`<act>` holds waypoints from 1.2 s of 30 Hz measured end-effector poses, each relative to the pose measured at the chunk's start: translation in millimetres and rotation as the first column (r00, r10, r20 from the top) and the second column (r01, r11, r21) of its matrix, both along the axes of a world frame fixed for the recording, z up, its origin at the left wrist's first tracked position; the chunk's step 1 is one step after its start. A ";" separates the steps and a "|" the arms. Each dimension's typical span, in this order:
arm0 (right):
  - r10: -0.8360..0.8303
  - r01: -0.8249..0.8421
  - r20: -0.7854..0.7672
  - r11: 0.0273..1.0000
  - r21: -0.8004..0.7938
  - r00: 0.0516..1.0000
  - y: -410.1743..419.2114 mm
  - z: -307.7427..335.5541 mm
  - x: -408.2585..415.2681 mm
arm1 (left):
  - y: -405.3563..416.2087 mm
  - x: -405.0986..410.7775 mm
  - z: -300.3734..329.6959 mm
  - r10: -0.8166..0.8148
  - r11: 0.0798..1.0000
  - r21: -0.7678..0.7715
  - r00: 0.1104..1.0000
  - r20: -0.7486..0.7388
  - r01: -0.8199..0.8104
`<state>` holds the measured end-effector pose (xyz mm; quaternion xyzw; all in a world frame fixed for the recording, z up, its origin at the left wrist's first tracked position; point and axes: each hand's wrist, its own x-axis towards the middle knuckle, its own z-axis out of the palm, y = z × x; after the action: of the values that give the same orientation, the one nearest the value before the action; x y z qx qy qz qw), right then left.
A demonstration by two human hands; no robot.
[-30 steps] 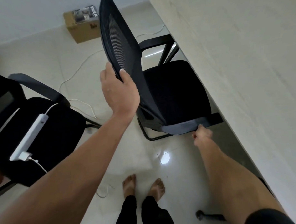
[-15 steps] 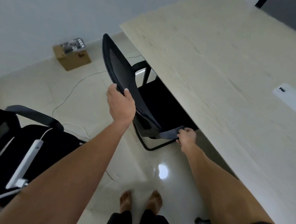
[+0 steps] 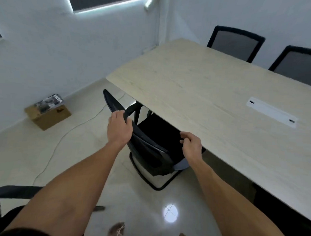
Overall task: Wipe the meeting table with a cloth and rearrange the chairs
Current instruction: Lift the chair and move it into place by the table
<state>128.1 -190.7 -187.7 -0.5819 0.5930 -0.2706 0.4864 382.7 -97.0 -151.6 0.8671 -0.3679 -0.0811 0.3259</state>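
Observation:
A black mesh-back chair (image 3: 150,154) stands at the near long edge of the pale wooden meeting table (image 3: 196,87), its seat (image 3: 158,129) partly under the tabletop. My left hand (image 3: 119,129) grips the top edge of the chair's backrest. My right hand (image 3: 191,144) hovers above the chair's grey right armrest (image 3: 182,165), close to the table edge, fingers loosely curled and holding nothing. No cloth is in view.
Two more black chairs (image 3: 236,44) (image 3: 299,64) stand at the table's far side. Another chair's armrest (image 3: 13,192) shows at bottom left. A cardboard box (image 3: 47,114) and a white cable (image 3: 62,137) lie on the tiled floor. A white cable cover (image 3: 271,112) sits in the tabletop.
The chair has gone further under the table and stands more upright. My right hand has let go of the armrest and risen. My view has lifted toward the table's far side.

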 end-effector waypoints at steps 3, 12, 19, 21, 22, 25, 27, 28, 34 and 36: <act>-0.178 0.178 0.020 0.984 -0.003 0.984 15.0 10.8 17.8 | -7.5 28.4 0.9 -0.164 0.986 0.034 0.986 0.040 0.163; -0.447 0.453 0.124 0.891 -0.025 0.886 80.6 37.5 72.0 | -6.2 78.6 -2.3 -0.462 0.880 0.179 0.881 0.103 0.440; -0.457 0.444 -0.078 0.884 -0.146 0.886 92.9 35.9 111.0 | -6.1 85.2 -19.6 -0.532 0.834 0.261 0.833 0.149 0.486; -0.491 0.472 -0.135 0.868 -0.154 0.861 91.2 32.8 119.9 | -6.6 87.7 -26.0 -0.549 0.826 0.273 0.814 0.190 0.493; -0.504 0.482 -0.165 0.862 -0.157 0.848 90.5 31.4 125.0 | -7.6 88.7 -30.0 -0.555 0.824 0.276 0.804 0.213 0.495; -0.546 0.510 -0.248 0.837 -0.197 0.800 84.0 26.8 135.6 | -14.0 85.4 -41.0 -0.548 0.834 0.248 0.788 0.279 0.493; -0.596 0.557 -0.256 0.803 -0.215 0.761 74.6 23.1 139.2 | -20.3 82.2 -45.6 -0.530 0.848 0.204 0.787 0.315 0.489; -0.615 0.576 -0.257 0.789 -0.216 0.746 69.0 21.9 140.7 | -23.7 81.7 -48.1 -0.521 0.853 0.178 0.787 0.330 0.490; -0.627 0.589 -0.299 0.779 -0.214 0.720 33.9 22.3 135.6 | -54.0 76.5 -53.2 -0.486 0.863 0.075 0.782 0.390 0.499; -0.615 0.582 -0.336 0.787 -0.205 0.713 16.3 20.1 130.6 | -70.4 71.7 -55.7 -0.488 0.865 0.089 0.783 0.386 0.495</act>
<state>258.8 -174.4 -167.6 -0.4199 0.8207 -0.3182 0.2210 454.4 -167.5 -207.3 0.7366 -0.6395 0.0173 0.2196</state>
